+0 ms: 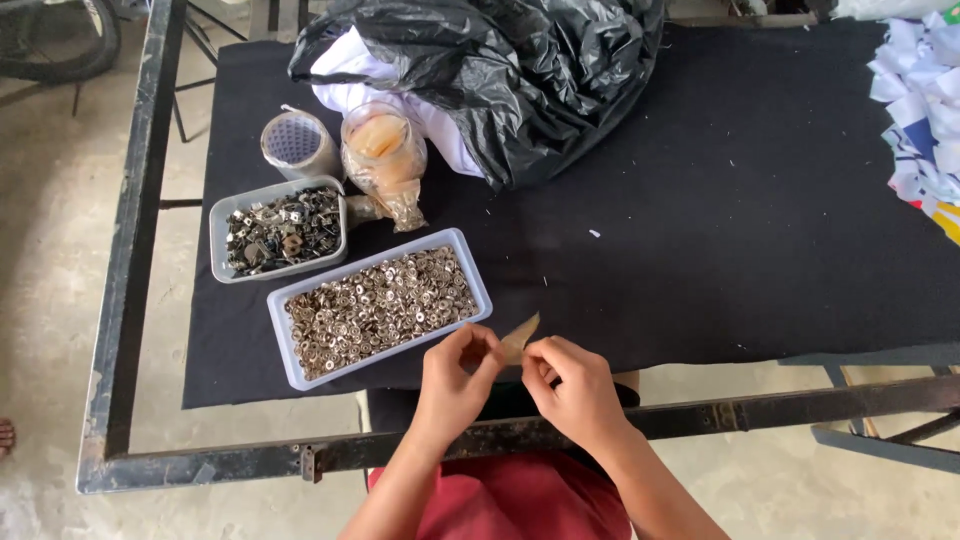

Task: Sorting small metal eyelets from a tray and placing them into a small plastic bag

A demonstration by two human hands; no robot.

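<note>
small tray (222, 240) of dark metal clips far left on black cloth (720, 220), taped jar (297, 145) behind. long tray (283, 330) of silvery rings just left of my hands. my left hand (452, 385) pinching tan strip (520, 338) at cloth's near edge; my right hand (575, 390) fingertips pinched at strip's lower end. black bag (540, 70) behind, paper scraps (925, 110) far right.

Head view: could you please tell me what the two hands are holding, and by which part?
Both hold one small tan strip: left hand pinches its lower end, right hand touches that end too.
</note>
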